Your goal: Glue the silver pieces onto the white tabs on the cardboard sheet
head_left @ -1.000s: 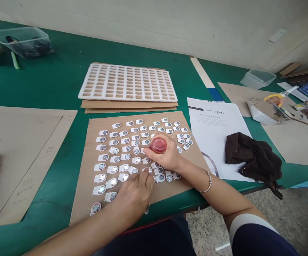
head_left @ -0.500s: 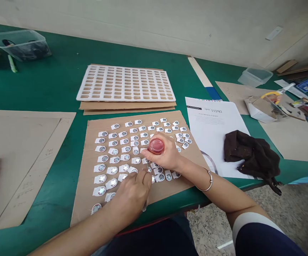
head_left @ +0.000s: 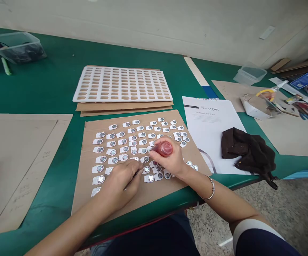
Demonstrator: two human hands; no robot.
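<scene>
Rows of small round metallic pieces on white tabs point(head_left: 111, 152) lie on a brown cardboard sheet point(head_left: 86, 177). My left hand point(head_left: 124, 181) is closed on a thin metal tool point(head_left: 134, 176) over the sheet, its tip by one of the round pieces. Just to the right, my right hand point(head_left: 171, 160) is wrapped round a red bottle point(head_left: 166, 148), tilted with its narrow end toward the pieces near the tool tip. Some pieces are hidden under both hands.
Behind the sheet, a white gridded tray point(head_left: 123, 85) rests on stacked cardboard. To the right are a printed paper point(head_left: 209, 124), a dark cloth point(head_left: 247, 145) and a box with scissors point(head_left: 257, 106). A clear bin point(head_left: 17, 46) stands at the back left.
The red bottle has tipped over in my right hand, which moved slightly right. My left hand shifted left and turned, showing the tool's tip. The view has shifted slightly.
</scene>
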